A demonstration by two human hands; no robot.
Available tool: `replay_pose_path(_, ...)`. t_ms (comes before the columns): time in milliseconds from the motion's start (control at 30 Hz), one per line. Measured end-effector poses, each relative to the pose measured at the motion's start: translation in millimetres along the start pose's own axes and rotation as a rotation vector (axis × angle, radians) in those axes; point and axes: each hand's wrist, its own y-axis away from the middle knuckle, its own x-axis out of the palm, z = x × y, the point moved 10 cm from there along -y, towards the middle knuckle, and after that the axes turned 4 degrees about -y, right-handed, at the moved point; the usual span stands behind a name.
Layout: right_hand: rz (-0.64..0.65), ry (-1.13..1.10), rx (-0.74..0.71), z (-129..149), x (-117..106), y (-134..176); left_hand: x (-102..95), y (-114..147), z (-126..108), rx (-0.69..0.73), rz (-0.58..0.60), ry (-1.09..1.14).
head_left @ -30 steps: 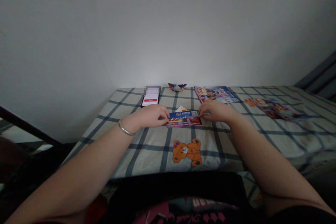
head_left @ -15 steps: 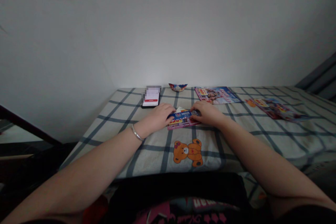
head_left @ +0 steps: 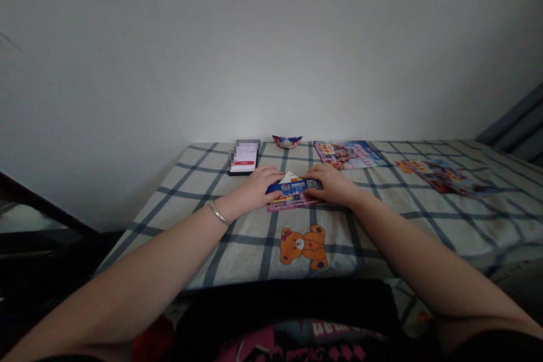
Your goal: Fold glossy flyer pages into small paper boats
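Between my hands lies a folded paper flyer point(head_left: 293, 197), printed blue and pink, with a pale triangular point showing at its far side. My left hand point(head_left: 259, 188) grips its left end, thumb on the near face and fingers over the far edge. At the right end my right hand point(head_left: 331, 184) holds it the same way, thumb across the front. Parts of the paper under the fingers are hidden. Beyond my left hand rests a phone point(head_left: 245, 157) with a lit screen. A small boat-shaped folded paper point(head_left: 287, 142) stands near the wall.
A checked tablecloth point(head_left: 203, 260) with a printed teddy bear covers the table. One flat flyer point(head_left: 350, 155) lies at the back right, and another flyer point(head_left: 449, 176) lies farther right. A white wall point(head_left: 271, 45) rises behind the table.
The blue band of the flyer now lies flatter and shows more of its face. Both thumbs have shifted slightly, and the pale point at the far side is more visible.
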Motion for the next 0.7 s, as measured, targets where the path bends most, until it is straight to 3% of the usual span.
replay_pose_path(267,-0.076,-0.013,0.016,-5,-9,0,-11.4,2,6,-0.109,-0.062,0.116)
replay_pose_path(567,-0.263,-0.031,-0.050,2,-36,5,-34.8,3,-1,-0.092,-0.209,0.081)
replay_pose_path(700,-0.298,-0.016,-0.112,12,-45,7,-45.6,5,-6,-0.016,-0.306,0.070)
